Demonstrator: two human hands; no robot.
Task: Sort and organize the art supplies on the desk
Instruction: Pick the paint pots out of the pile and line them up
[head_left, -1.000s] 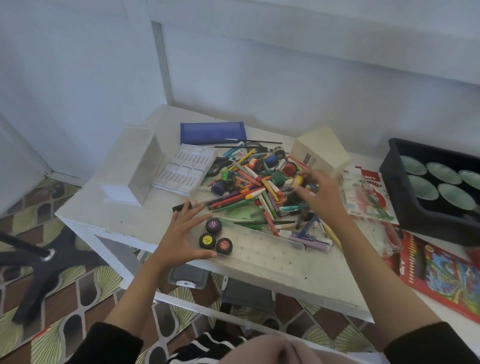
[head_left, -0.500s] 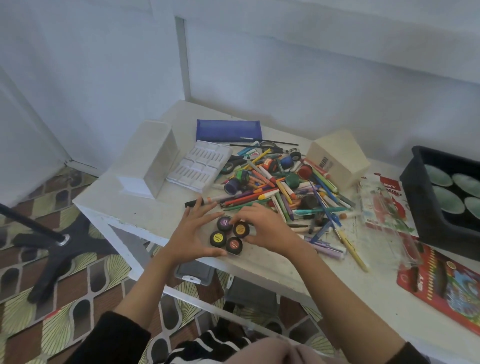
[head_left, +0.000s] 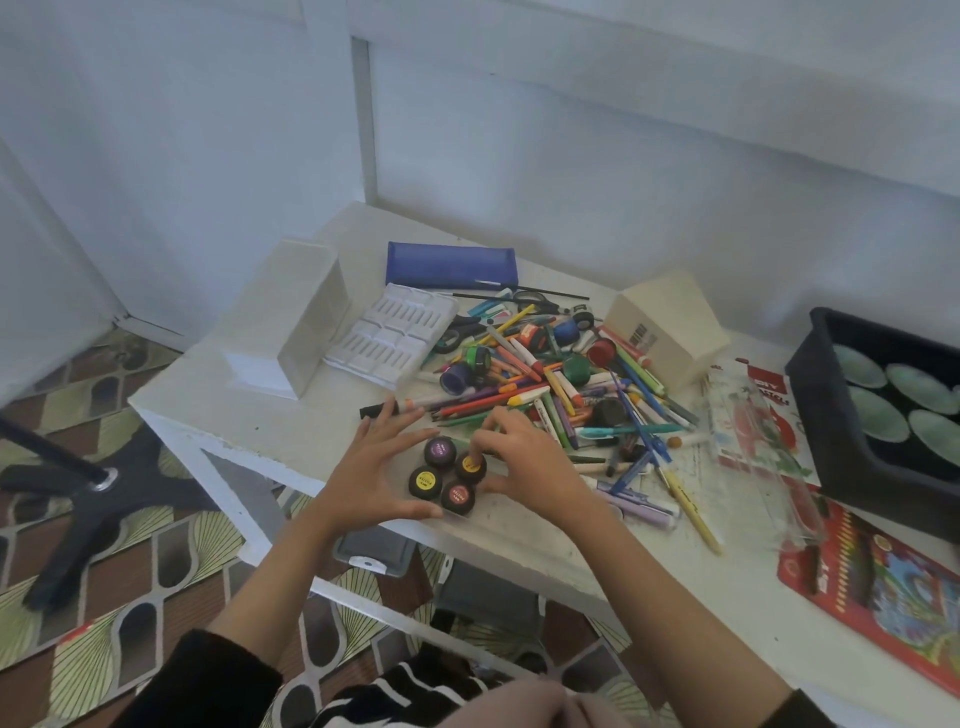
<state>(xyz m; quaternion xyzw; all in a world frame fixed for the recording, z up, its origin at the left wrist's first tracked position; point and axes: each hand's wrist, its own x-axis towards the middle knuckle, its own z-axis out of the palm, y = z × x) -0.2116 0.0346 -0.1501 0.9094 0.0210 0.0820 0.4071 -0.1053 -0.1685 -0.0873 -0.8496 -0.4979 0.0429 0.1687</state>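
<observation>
Four black paint pots (head_left: 448, 474) sit clustered near the desk's (head_left: 270, 426) front edge. The left hand (head_left: 371, 475), fingers spread, cups their left side. The right hand (head_left: 524, 460) pinches the orange-labelled pot (head_left: 470, 466). The pen pile (head_left: 561, 384) lies just behind.

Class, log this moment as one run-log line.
left hand: open, beside four small black round paint pots | right hand: fingertip on orange-labelled pot | white desk

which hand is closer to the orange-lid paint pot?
Right. The right hand has fingertips on the orange-lid pot; the left hand sits left of the cluster, beside the yellow-lid pot, not touching the orange one.
</observation>
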